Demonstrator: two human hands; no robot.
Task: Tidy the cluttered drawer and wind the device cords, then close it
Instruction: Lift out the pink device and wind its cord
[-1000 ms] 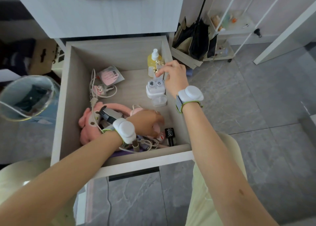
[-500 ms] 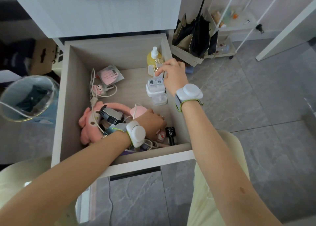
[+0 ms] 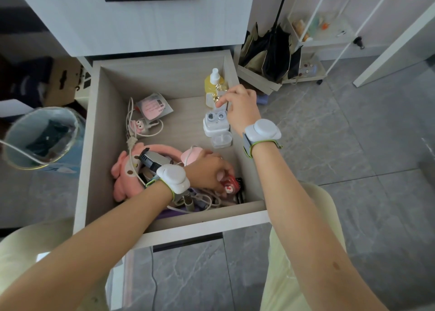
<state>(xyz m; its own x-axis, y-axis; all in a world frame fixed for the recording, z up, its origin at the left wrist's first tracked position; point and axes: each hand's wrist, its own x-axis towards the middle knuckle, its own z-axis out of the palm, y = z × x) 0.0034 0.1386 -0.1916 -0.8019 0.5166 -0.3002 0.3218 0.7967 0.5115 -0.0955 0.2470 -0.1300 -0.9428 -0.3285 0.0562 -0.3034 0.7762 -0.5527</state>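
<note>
Cords lie under the left hand gripping a red-white trinket, right hand pinching a gold item.

Drawer with plush, cords, bottle

open light-wood drawer, cluttered; white cords tangled at its front.

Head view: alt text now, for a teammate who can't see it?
A person's left hand grips a small red-and-white item at the front of the open drawer, amid cords and a pink plush. The right hand reaches a gold item beside a yellow bottle.
</note>
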